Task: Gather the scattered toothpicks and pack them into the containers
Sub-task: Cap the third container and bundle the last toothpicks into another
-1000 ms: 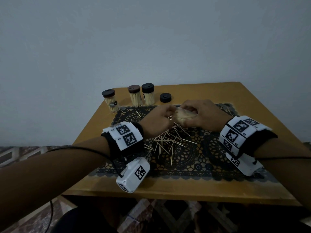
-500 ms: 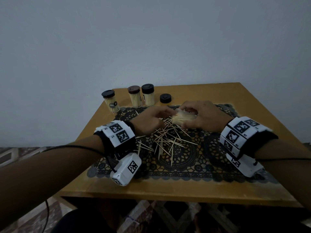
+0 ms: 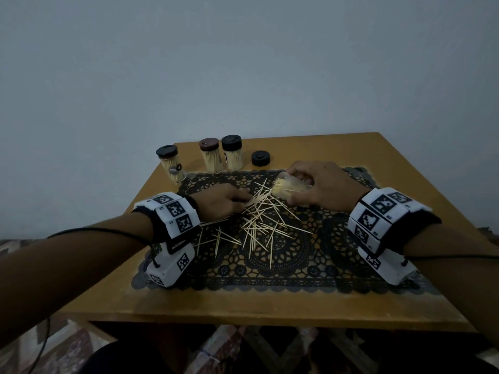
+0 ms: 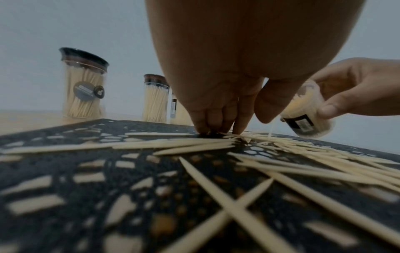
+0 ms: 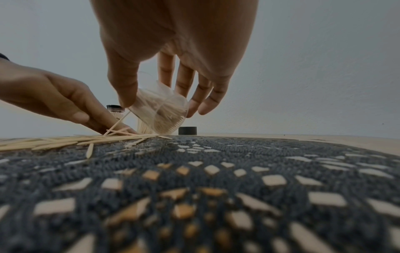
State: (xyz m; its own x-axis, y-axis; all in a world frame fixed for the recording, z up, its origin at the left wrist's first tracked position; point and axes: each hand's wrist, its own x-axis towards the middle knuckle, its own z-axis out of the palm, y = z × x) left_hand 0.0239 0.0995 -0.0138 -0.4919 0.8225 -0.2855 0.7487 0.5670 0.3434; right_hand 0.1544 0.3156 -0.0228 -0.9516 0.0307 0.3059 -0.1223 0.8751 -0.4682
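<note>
Loose toothpicks [image 3: 259, 225] scattered on the black lace mat [image 3: 297, 268]

Left hand [image 3: 220, 202] presses fingertips [image 4: 239, 130] down on them; right hand [image 3: 321, 186] grasps a tilted open container [image 3: 290, 187] above the pile; three capped containers [image 3: 210, 159] and a loose lid [image 3: 260, 158] stand behind.

The toothpicks [image 3: 259, 225] are pale, matt bare wood, and the jar [image 5: 160, 113] is clear, smooth, glossy plastic, as are the three capped jars [image 3: 210, 160] whose lids [image 3: 231, 143] look like matt dark plastic. The mat [image 3: 283, 255] is a black openwork lace, rough and knitted-looking up close, though whether it is cloth or vinyl is hard to tell in this dim light. The table [image 3: 351, 152] is smooth yellow-brown wood with a dull satin sheen, and the wall [image 3: 243, 63] is matt and faintly grainy.
</note>
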